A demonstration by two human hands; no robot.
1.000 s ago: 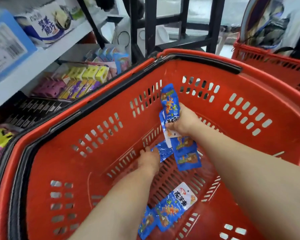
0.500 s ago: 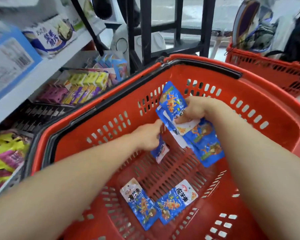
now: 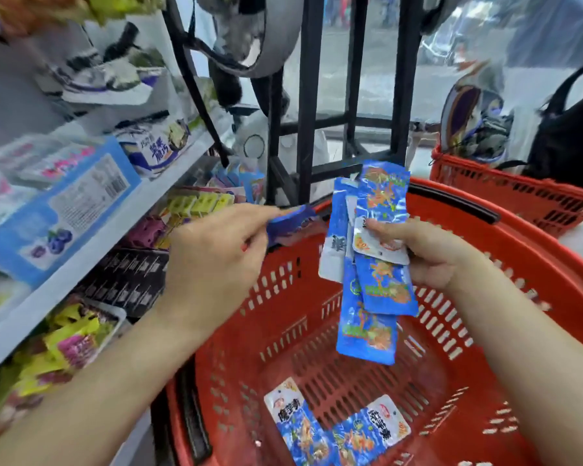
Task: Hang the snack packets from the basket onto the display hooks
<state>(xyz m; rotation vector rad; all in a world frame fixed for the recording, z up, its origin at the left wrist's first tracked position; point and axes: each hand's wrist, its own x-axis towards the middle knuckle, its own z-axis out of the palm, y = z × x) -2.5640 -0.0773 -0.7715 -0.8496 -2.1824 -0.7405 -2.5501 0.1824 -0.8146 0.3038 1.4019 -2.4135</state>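
My right hand (image 3: pixel 428 253) grips a fanned bunch of blue snack packets (image 3: pixel 374 250) above the red basket (image 3: pixel 478 331), some pointing up and some hanging down. My left hand (image 3: pixel 216 260) pinches a single blue packet (image 3: pixel 290 225) by its end, just left of the bunch, over the basket's far left rim. Two more blue packets (image 3: pixel 337 428) lie flat on the basket floor near its front. No display hooks can be made out in the blurred upper left.
White shelves (image 3: pixel 91 240) on the left carry a blue box, yellow and purple sweets (image 3: pixel 199 203) and dark packs. A black metal frame (image 3: pixel 307 105) rises behind the basket. A second red basket (image 3: pixel 519 196) with a black bag stands at the back right.
Both hands rose out of the basket with their packets. My left hand lifted one packet up to the rim. The view tilted upward toward the shelves.
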